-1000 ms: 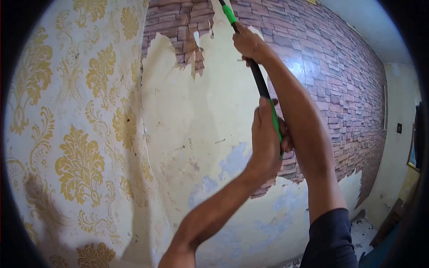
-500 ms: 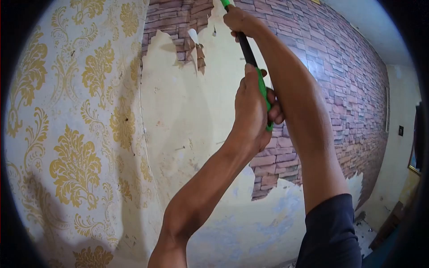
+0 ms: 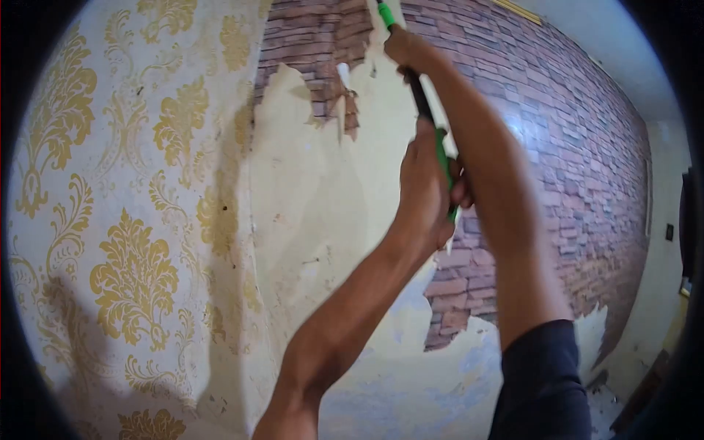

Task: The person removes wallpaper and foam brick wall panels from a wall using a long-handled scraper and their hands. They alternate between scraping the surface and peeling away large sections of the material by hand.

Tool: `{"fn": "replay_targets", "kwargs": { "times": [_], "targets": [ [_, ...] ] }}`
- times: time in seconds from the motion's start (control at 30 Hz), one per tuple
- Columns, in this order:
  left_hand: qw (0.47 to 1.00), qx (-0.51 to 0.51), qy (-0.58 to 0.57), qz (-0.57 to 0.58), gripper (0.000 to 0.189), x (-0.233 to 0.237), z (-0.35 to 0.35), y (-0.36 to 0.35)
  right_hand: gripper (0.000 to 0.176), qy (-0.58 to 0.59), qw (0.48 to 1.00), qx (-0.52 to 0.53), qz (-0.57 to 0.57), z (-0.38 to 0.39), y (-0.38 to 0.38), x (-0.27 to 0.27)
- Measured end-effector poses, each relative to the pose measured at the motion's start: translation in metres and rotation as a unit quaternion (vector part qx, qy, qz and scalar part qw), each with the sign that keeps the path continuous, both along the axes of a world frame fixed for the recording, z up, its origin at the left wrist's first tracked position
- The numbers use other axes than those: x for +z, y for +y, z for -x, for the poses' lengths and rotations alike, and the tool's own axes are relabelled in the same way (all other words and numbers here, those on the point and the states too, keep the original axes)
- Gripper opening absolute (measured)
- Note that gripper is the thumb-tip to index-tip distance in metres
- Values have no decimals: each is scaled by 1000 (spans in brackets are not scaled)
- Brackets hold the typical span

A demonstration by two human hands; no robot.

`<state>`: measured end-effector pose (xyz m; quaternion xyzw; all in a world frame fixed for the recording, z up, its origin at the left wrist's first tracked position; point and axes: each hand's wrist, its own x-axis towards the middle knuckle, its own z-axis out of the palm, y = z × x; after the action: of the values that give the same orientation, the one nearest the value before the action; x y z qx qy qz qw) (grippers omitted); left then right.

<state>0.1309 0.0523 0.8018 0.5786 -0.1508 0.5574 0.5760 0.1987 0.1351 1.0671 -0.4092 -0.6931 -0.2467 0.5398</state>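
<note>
My left hand (image 3: 427, 176) is closed around the green lower grip of a long black and green pole (image 3: 420, 97). Higher up, my right hand (image 3: 408, 50) grips the same pole just below a green collar. The pole slants up and to the left, and its far end is cut off by the top of the view. Behind it is a wall with stone-pattern wallpaper (image 3: 587, 154), partly torn away to show a bare cream surface (image 3: 308, 198). A torn strip of paper (image 3: 350, 110) hangs left of my right hand.
White wallpaper with gold damask motifs (image 3: 136, 279) covers the wall at left. A gold-coloured trim (image 3: 518, 10) runs along the top near the ceiling (image 3: 609, 44). Dark objects stand at the right edge, and debris lies on the floor at lower right.
The view has shifted, so the wall and both arms appear a little lower and farther right. Both hands keep their hold on the pole; the right forearm is blurred by motion.
</note>
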Motion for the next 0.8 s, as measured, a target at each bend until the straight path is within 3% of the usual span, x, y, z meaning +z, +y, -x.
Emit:
{"fn": "replay_targets", "kwargs": {
  "times": [0.03,0.1,0.13,0.2,0.3,0.43,0.53,0.63,0.7,0.73,0.8],
  "targets": [
    [999,31,4,-4,56,23,10,-4,27,-32,998,17,61,11,-4,39],
    [998,58,16,35,48,22,6,-9,32,-41,994,28,96,-9,16,21],
    [998,60,8,21,48,19,5,-7,30,-41,998,50,13,-2,6,9],
    [997,41,6,65,45,-3,5,-2,32,99,986,135,-4,16,-14,-32],
    [995,-5,17,97,40,-29,20,-12,53,115,957,255,71,17,-50,-99],
    [989,-29,22,145,39,-66,16,-45,62,146,941,286,108,5,-100,-202],
    [989,-54,25,134,38,-88,4,-52,60,177,935,284,119,-2,-101,-214],
    [992,-15,6,128,38,-64,-9,-34,60,141,955,247,81,-11,-79,-180],
    [993,34,-15,110,42,-9,-16,-4,61,104,966,234,44,-13,-43,-122],
    [998,36,-31,46,44,22,-19,18,60,101,966,237,32,-15,-31,-85],
    [998,9,-35,45,41,57,-8,15,58,127,950,279,54,-6,-19,-42]
  ]
}}
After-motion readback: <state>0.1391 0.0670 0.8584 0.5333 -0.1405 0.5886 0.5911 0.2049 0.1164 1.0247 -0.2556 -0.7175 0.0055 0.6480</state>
